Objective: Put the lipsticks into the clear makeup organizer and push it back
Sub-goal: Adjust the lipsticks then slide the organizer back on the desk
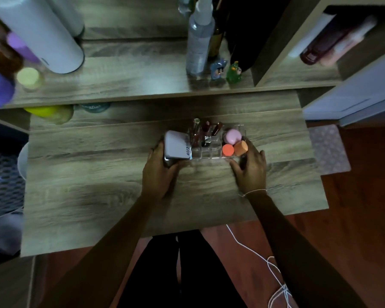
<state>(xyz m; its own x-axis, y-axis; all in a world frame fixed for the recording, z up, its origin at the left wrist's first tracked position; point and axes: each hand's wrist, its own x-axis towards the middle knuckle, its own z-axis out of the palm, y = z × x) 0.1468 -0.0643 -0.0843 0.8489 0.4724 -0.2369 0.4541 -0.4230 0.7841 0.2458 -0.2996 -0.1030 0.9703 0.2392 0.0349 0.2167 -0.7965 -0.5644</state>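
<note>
The clear makeup organizer stands in the middle of the wooden desk. Several dark red lipsticks stand upright in its back slots. A lilac compact fills its left end, and a pink sponge and two orange sponges fill its right end. My left hand grips the organizer's left end by the compact. My right hand holds the right end, fingers against its side and front.
A raised shelf runs behind the desk with a white cylinder, a clear spray bottle, two small figurines and jars at the left. A yellow-green jar sits under the shelf. A white cord hangs below.
</note>
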